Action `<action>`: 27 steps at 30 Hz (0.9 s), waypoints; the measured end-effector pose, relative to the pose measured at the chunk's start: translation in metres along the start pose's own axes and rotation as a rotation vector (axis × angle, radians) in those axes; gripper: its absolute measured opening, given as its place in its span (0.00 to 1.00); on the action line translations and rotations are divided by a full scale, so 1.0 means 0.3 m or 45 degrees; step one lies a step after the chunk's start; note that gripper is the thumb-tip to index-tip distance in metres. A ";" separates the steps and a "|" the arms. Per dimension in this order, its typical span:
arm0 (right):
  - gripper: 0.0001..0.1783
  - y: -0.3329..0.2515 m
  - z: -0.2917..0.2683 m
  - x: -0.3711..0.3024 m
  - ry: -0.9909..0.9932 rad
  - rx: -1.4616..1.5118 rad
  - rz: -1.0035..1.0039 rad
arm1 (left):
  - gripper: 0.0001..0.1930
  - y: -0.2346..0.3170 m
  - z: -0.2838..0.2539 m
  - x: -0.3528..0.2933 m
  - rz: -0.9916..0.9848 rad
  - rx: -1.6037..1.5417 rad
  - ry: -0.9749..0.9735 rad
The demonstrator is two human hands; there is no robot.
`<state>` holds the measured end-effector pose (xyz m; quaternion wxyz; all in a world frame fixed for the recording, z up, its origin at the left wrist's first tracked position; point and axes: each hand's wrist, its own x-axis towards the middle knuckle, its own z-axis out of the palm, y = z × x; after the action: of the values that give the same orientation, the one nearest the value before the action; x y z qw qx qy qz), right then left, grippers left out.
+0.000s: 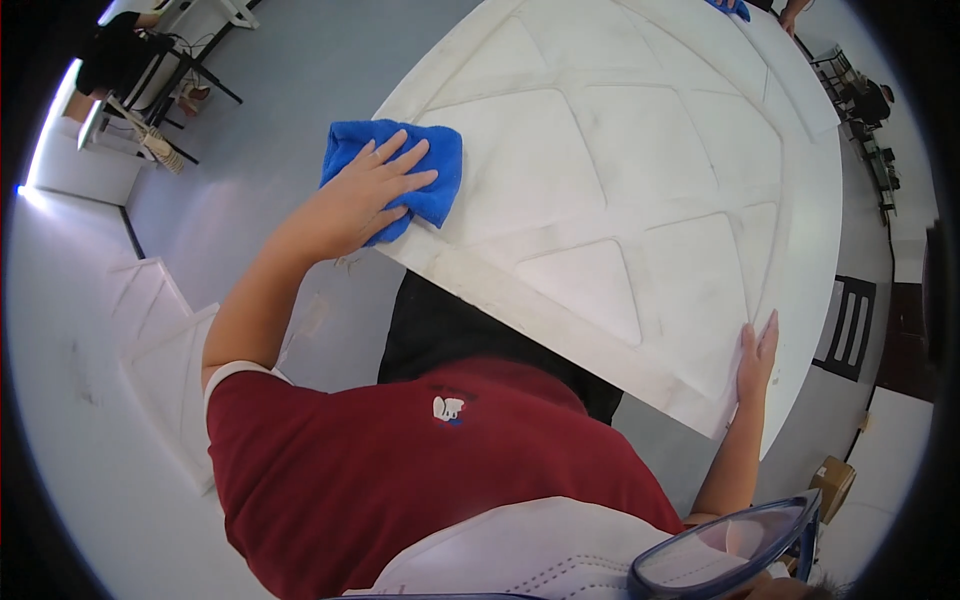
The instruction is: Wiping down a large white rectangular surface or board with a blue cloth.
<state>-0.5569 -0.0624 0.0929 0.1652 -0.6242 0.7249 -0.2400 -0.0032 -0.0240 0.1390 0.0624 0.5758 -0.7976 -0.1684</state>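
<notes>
A large white panel (655,165) with raised ribs and recessed fields spreads out before me, smudged grey in places. My left hand (375,190) lies flat, fingers spread, on a blue cloth (440,150) at the panel's left edge. Part of the cloth hangs over that edge. At the panel's near right corner is my right hand (757,355), its fingers stretched out against the panel's side and nothing seen in its grasp. Beneath the panel, on the right, shows a smooth white tabletop (812,255).
Across the panel, another person's hand (790,18) is near a second blue cloth (735,8). Ribbed white panels (165,350) lean at the left wall. A seated person (120,60) is at the upper left. A cardboard box (833,485) stands at the lower right.
</notes>
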 end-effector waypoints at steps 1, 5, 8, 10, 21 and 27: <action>0.33 -0.003 0.001 -0.002 0.004 -0.006 -0.004 | 0.27 0.003 0.000 0.006 0.009 0.003 0.003; 0.33 -0.004 -0.003 -0.006 0.006 -0.066 -0.035 | 0.23 0.003 0.008 0.040 0.100 0.094 0.007; 0.33 -0.008 -0.005 -0.008 0.008 -0.079 -0.036 | 0.24 0.000 0.018 0.085 0.127 0.085 0.007; 0.33 -0.003 -0.002 -0.009 0.009 -0.050 -0.028 | 0.26 0.000 0.022 0.127 0.126 0.074 -0.007; 0.34 -0.005 0.002 -0.003 0.048 0.046 -0.042 | 0.23 -0.035 0.092 0.523 -0.045 -0.108 0.379; 0.34 -0.008 0.003 -0.010 0.044 0.028 -0.013 | 0.36 0.001 0.053 0.577 -0.085 -0.437 0.318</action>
<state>-0.5541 -0.0598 0.0933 0.1582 -0.6219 0.7217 -0.2595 -0.0651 -0.1834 0.1079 0.2522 0.5994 -0.7238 -0.2309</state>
